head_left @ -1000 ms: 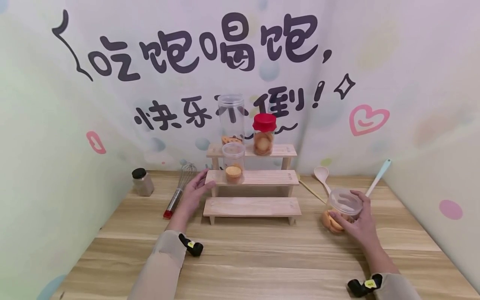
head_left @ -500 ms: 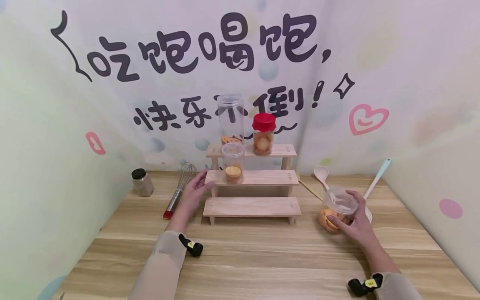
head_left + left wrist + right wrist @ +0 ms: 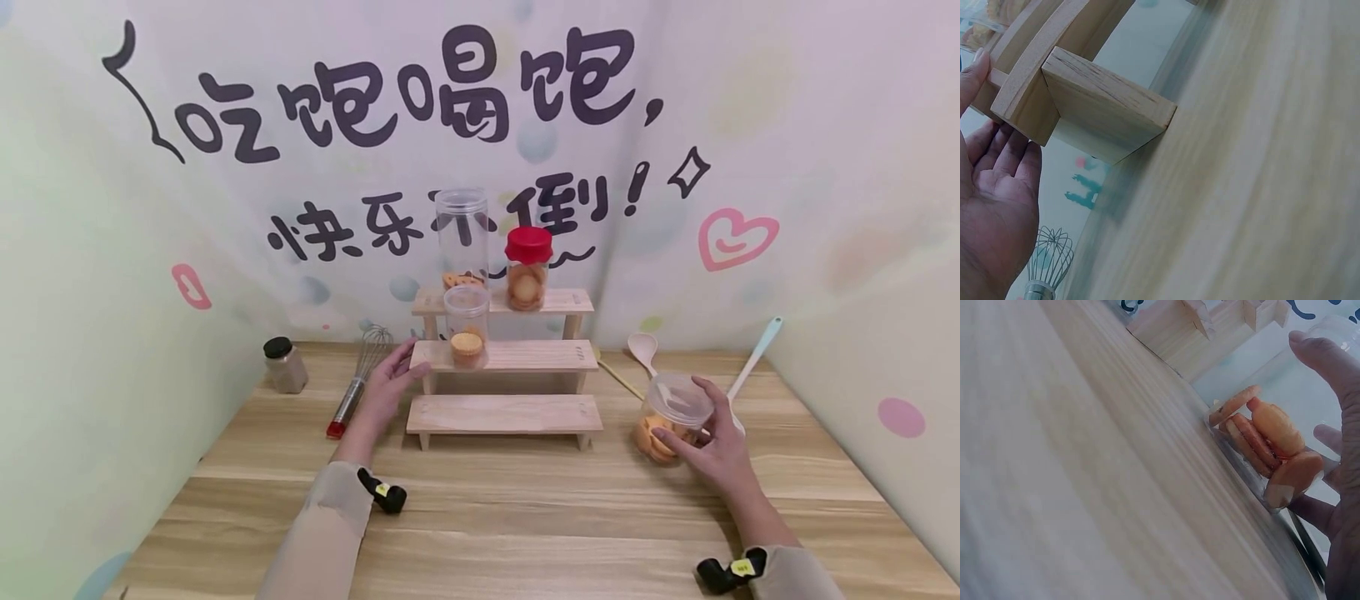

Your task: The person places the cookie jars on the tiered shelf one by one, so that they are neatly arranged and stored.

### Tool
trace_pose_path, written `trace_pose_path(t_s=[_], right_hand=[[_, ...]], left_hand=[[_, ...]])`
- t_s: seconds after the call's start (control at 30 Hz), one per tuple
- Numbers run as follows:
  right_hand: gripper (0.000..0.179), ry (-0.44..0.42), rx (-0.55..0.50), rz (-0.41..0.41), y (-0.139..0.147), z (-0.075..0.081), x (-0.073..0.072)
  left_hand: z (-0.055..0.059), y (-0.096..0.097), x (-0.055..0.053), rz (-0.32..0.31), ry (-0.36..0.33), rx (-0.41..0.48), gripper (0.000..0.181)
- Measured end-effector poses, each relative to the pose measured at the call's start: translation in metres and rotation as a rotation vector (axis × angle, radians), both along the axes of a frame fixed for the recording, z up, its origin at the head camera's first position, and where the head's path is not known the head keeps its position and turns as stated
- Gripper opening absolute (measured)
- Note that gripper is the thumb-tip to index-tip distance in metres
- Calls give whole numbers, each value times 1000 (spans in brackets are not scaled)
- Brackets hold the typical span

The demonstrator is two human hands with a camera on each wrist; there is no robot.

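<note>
My left hand [image 3: 387,390] holds the left end of the middle tier of a three-tier wooden display stand [image 3: 504,413]. In the left wrist view its thumb lies at the upper side and its fingers [image 3: 1007,147] reach underneath the board. On the right, my right hand [image 3: 716,442] grips a clear lidded jar [image 3: 678,400] of round cookies [image 3: 1275,428], thumb on the near side and fingers around the far side. The jar stands upright at the tabletop, partly covered by the hand.
A tall clear jar [image 3: 462,233] and a red-lidded cookie jar [image 3: 528,271] stand on the top tier, a small clear jar [image 3: 467,329] on the middle one. A whisk [image 3: 360,379] and black-capped bottle [image 3: 286,367] lie left; a pale spoon [image 3: 643,350] and blue-handled utensil [image 3: 756,354] lie right.
The right hand has brought the cookie jar slightly to the left, and the jar has gone from leaning to upright. My left hand stays on the stand.
</note>
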State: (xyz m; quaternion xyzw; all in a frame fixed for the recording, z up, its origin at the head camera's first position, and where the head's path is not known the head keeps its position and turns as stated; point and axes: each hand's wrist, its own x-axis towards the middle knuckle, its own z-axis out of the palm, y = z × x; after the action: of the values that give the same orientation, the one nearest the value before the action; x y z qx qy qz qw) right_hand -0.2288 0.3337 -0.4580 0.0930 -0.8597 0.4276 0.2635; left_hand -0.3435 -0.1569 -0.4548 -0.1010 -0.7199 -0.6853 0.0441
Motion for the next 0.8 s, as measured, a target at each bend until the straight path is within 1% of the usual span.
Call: trace_pose_path(t_s=[0.07, 0.17, 0.43, 0.53, 0.6, 0.67, 0.8], right_hand=[[98, -3, -2, 2, -4, 6, 4], [97, -19, -15, 5, -7, 10, 8], [102, -36, -32, 3, -6, 9, 10], [101, -25, -38, 4, -5, 8, 9], [98, -18, -44, 12, -4, 8, 7], [96, -8, -50, 19, -4, 7, 6], [94, 15, -63, 41, -4, 6, 4]], left_hand=[[0, 0, 0, 3, 6, -2, 75], [-1, 0, 0, 2, 4, 1, 74], [-1, 0, -2, -14, -43, 18, 69], [0, -1, -3, -19, -56, 3, 70], [1, -1, -3, -18, -56, -7, 70], [1, -1, -3, -17, -44, 1, 69], [0, 0, -3, -11, -6, 20, 67]])
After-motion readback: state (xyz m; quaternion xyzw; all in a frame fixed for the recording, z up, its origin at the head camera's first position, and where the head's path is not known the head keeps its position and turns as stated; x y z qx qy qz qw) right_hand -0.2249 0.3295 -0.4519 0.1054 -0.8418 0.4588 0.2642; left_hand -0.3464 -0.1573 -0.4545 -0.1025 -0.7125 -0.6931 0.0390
